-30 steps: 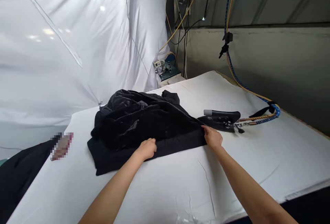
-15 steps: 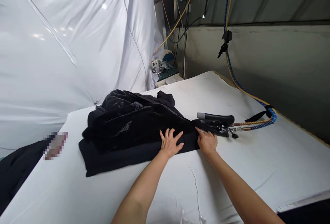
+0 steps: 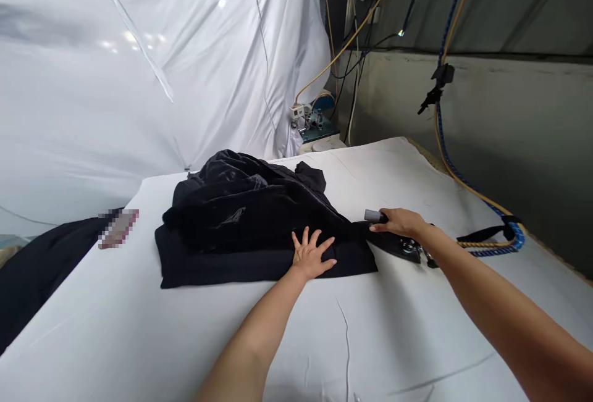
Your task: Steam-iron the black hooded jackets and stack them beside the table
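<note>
A black garment (image 3: 241, 220) lies bunched on the white padded table (image 3: 139, 334), its near edge flat. My left hand (image 3: 311, 255) rests flat on that near edge, fingers spread. To the right stands a black steam iron (image 3: 397, 242) on the table, just past the cloth's right end. My right hand (image 3: 399, 221) is closed around the iron's handle, whose grey tip sticks out to the left.
A blue and yellow hose (image 3: 467, 183) runs from the iron up the grey wall. White sheeting (image 3: 139, 68) hangs behind the table. More dark cloth (image 3: 41, 266) hangs off the left edge. A small machine (image 3: 311, 119) stands behind the far corner.
My right hand left the garment's right end and took hold of the iron's handle. My left hand stayed pressed flat on the cloth's near edge.
</note>
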Tool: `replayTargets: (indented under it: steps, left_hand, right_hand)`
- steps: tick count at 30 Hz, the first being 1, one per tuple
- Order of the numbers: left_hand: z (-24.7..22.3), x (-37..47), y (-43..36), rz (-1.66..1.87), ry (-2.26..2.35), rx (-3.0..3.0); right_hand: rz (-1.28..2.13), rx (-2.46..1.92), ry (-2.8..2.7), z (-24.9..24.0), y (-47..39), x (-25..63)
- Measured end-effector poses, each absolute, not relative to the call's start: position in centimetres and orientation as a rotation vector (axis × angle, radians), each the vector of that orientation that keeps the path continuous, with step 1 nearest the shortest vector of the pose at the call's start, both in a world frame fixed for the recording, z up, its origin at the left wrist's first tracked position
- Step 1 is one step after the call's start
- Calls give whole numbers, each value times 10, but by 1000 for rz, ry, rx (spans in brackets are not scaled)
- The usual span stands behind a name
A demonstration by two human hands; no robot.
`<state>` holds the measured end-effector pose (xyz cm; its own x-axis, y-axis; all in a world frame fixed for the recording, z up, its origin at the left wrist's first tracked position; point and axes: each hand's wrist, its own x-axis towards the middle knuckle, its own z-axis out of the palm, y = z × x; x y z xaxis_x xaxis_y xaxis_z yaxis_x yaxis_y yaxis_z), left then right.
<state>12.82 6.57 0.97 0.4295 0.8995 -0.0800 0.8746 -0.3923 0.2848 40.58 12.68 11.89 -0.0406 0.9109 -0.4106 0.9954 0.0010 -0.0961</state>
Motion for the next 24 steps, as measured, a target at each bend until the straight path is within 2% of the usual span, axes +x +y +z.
replayTargets:
  steps: [6,11,15,20,24]
  left_hand:
    - [23,115,61,257,1400,2435]
    - [31,56,32,627,1673,2418]
    - [18,3,13,501,1894,2289]
    - [9,-26,9,318,2047,2155]
    - [16,-33,16,286,1954,2173]
  right_hand:
    - [-528,2156,1935,138,124,416]
    - [-547,1833,2236,150,81,393]
    - [-493,1545,2285,133,64,345]
    - [-402,1570,2280,120,80,316]
    - [-395,1573,2271,120,91,311]
